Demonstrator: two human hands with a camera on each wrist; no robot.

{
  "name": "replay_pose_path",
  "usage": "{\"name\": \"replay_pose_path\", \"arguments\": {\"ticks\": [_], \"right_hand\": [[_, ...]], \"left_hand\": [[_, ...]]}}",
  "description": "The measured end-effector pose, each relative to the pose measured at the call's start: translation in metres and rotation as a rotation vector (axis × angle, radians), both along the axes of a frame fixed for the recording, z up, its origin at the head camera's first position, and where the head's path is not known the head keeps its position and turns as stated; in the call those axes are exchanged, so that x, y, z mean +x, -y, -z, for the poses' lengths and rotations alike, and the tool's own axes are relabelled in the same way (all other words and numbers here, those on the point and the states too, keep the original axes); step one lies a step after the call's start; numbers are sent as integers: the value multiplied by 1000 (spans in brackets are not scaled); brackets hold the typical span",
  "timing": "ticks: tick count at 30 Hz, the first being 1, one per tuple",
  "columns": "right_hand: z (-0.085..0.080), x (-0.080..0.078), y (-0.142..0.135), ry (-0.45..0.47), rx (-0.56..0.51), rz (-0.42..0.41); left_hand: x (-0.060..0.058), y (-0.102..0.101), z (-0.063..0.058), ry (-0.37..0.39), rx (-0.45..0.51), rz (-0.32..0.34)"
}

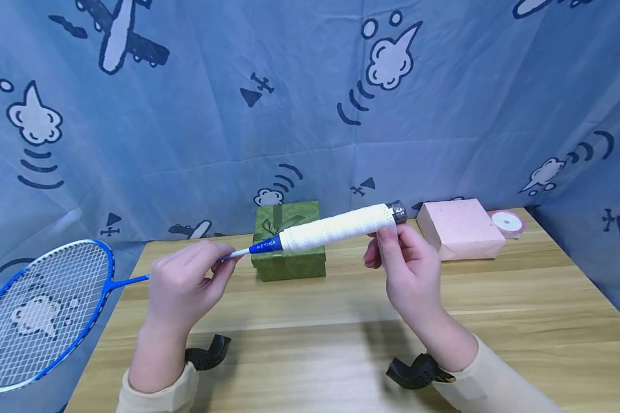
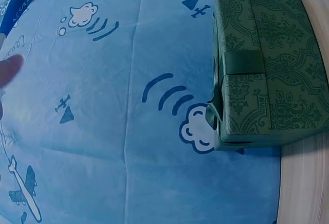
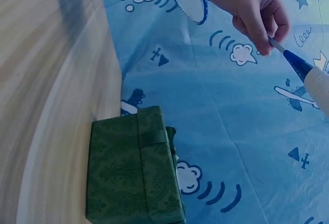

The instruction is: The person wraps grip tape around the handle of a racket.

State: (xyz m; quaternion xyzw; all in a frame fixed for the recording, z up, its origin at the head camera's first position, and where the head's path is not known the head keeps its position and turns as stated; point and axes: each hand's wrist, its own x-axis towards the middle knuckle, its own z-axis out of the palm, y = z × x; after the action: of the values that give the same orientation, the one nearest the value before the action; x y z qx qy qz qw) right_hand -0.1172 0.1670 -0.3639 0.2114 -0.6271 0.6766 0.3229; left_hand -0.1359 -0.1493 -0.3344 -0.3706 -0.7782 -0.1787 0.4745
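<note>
A blue and white badminton racket [image 1: 266,245] is held up over the table, its strung head [image 1: 46,315] at the left and its handle at the right. My left hand [image 1: 186,281] pinches the thin shaft just left of the blue cone. White wrap [image 1: 338,229] covers the handle up to a dark butt end [image 1: 398,211]. Close to that end, the thumb and fingers of my right hand [image 1: 410,261] pinch the wrapped handle from below. In the right wrist view the left hand [image 3: 257,16] grips the shaft; the right hand is out of that picture.
A green gift box [image 1: 289,264] with a bow stands behind the racket, at the back of the wooden table [image 1: 310,355]. Toward the back right are a pink box [image 1: 462,229] and a pink-edged roll [image 1: 507,222]. A blue patterned curtain [image 1: 310,115] hangs behind.
</note>
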Motion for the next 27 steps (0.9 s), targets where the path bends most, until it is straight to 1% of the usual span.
{"name": "replay_pose_path", "arguments": {"ticks": [5, 12, 18, 23, 27], "right_hand": [[-2, 0, 0, 23, 1, -5], [-3, -1, 0, 21, -27, -39], [-3, -3, -2, 19, -38, -65], [-6, -4, -3, 22, -27, -48], [-7, -4, -2, -26, -25, -6]], "left_hand": [[1, -1, -2, -39, 8, 36], [2, -1, -7, -64, -1, 37], [2, 0, -8, -59, -5, 36], [1, 1, -8, -43, -6, 35], [1, 0, -9, -28, -17, 32]]}}
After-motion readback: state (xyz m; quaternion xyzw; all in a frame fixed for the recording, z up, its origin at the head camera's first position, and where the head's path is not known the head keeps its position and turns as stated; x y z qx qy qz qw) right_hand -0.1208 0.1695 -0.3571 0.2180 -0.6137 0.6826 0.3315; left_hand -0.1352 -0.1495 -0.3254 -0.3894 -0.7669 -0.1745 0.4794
